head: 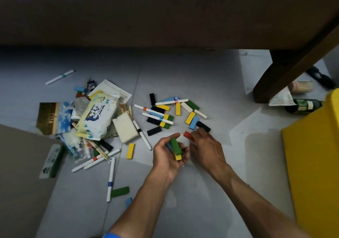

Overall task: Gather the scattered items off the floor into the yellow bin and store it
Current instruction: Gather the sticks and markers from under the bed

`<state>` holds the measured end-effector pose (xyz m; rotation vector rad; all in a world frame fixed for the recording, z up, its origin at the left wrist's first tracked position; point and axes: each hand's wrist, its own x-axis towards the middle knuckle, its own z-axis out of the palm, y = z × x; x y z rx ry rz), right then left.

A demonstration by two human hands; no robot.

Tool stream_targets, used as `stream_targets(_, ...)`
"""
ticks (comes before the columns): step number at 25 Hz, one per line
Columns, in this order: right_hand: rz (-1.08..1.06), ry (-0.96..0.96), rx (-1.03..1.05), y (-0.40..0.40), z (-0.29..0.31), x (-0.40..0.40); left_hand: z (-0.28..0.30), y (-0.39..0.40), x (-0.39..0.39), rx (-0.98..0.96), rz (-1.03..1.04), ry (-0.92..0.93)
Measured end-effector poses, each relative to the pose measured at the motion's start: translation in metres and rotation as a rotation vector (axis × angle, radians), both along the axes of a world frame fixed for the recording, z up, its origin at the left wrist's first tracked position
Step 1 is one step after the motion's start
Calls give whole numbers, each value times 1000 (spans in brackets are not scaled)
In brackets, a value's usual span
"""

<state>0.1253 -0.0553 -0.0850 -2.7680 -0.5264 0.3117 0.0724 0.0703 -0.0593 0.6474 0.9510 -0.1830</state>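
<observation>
Coloured wooden blocks (190, 117) and white markers (157, 117) lie scattered on the grey floor ahead of me. My left hand (168, 155) is cupped palm up and holds a small stack of blocks, with a green block (175, 145) on top and a yellow one under it. Just to its right, my right hand (205, 144) pinches a red block (189, 136) at floor level. The yellow bin (315, 157) stands at the right edge, only partly in view.
A pile at the left holds a wet-wipes pack (98, 116), a white sponge (125, 127), cards and papers. More markers (111, 179) and a green block (120, 191) lie nearer me. A wooden furniture leg (286, 72) and a dark bottle (304, 105) are at the upper right.
</observation>
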Motion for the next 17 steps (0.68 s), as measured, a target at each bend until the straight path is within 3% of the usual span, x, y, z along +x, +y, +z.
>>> stream_targets(3,-3,-69,-102,5,-5,3,1,14,2,24,40,22)
stream_targets(5,-122,4,-12,5,-1,4,-1,14,4,25,48,51)
stream_targets(9,-314,457,784,-4,20,2,-7,6,8,10,40,35)
stream_targets(10,-281,478,845,-5,23,2,-8,4,9,8,32,20)
stream_targets(12,-248,320,718,-11,21,6,-8,1,11,-10,46,-11)
stream_targets(14,-216,94,384,-15,9,10,-9,1,11,-17,71,-6)
stream_targets(17,-2,16,6,-9,-7,23,-8,7,11,-27,70,8)
